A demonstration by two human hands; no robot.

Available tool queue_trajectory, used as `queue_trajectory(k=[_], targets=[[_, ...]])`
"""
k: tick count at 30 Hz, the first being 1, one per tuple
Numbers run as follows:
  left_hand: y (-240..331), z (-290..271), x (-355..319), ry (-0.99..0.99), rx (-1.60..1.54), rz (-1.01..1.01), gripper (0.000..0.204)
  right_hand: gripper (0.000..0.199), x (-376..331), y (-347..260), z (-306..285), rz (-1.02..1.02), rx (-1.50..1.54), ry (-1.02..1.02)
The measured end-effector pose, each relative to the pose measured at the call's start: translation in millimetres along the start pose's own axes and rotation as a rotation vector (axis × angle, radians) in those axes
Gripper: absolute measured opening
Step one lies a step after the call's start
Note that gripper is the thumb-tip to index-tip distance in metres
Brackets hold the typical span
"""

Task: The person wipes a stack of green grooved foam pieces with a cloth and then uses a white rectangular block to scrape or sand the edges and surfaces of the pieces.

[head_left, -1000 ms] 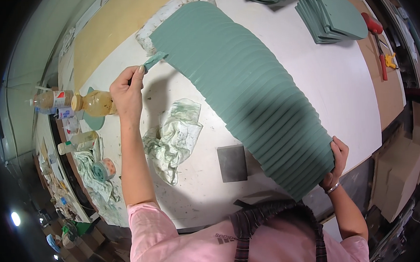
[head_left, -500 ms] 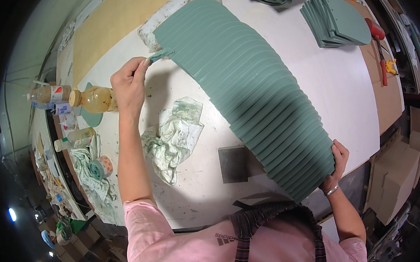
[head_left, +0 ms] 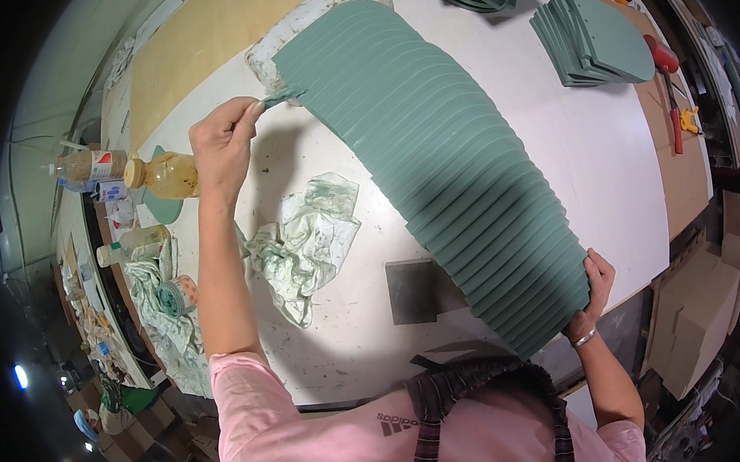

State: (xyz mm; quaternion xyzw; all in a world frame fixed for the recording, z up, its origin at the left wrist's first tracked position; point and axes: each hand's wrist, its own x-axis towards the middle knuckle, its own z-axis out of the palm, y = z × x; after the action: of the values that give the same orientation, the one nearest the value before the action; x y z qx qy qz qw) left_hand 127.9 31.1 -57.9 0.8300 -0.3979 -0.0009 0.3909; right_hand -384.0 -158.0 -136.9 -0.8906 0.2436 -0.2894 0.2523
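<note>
A long overlapping row of green, round-ended flat panels (head_left: 439,119) leans fanned out from the far middle to the near right of the table. My left hand (head_left: 224,138) is closed in a pinch on a slim green-smeared brush (head_left: 283,96), its tip against the left edge of the row near the far end. Most of its handle is hidden in the hand. At the near end, my right hand (head_left: 589,299) grips the right edge of the panels, fingers curled on the side. A stained white cloth (head_left: 312,238) lies crumpled below my left hand, and a dark square block (head_left: 412,291) rests beside the row.
More green panels (head_left: 607,39) stand stacked at the far right, near a red-handled tool (head_left: 676,127). A capped bottle of yellowish liquid (head_left: 166,176), a small green-smeared pot (head_left: 175,296) and stained rags (head_left: 164,334) line the left side. Cardboard boxes (head_left: 694,318) stand off the right edge.
My left hand and forearm have shifted slightly left, with the brush still at the panel edge. My right hand stays on the row.
</note>
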Motion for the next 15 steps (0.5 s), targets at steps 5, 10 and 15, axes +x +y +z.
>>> queue_trajectory(k=[5, 10, 15], targets=[[-3.0, 0.1, 4.4, -0.015, -0.022, -0.011, 0.016, 0.076, -1.2, 0.5, 0.1, 0.0, 0.0, 0.003], [-2.2, -1.1, 6.7, -0.065, -0.007, 0.018, 0.016, 0.077, -0.3, -0.1, 0.2, 0.004, 0.006, 0.001], [-0.3, -2.2, 5.1, -0.016, 0.029, 0.02, 0.016, 0.078, -0.5, 1.1, 0.8, 0.002, 0.011, 0.009]])
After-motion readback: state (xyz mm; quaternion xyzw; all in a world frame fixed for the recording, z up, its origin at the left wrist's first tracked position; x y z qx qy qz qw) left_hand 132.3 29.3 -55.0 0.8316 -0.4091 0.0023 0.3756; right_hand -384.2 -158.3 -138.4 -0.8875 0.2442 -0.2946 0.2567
